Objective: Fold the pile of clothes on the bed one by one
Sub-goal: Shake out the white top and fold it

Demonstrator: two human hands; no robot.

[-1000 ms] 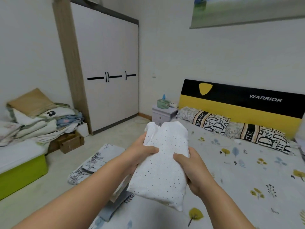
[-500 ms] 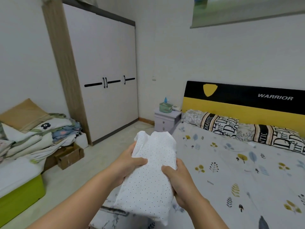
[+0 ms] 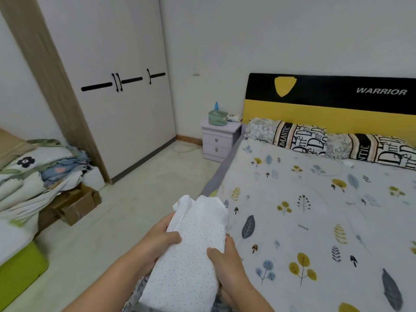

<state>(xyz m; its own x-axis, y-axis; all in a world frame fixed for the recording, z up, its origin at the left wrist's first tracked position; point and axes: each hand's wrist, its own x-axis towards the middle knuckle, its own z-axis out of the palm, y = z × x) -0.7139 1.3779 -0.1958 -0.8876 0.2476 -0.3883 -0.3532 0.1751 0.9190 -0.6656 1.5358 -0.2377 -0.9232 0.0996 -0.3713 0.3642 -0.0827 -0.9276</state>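
— Head view: what's held?
— Both the left hand and right hand clasp a folded white dotted cotton garment, thumbs on top, over the bed's near edge.
— The room?
— Leaf-printed bedsheet, yellow-and-black headboard, white wardrobe, lilac nightstand; possibly patterned fabric beneath the garment.

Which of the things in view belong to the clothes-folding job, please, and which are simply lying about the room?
Part of the job:
white dotted garment, folded, gripped by the left hand and the right hand
bed

Just lying about:
wardrobe
bedside cabinet
green tissue box
two pillows
bedding pile
cardboard box
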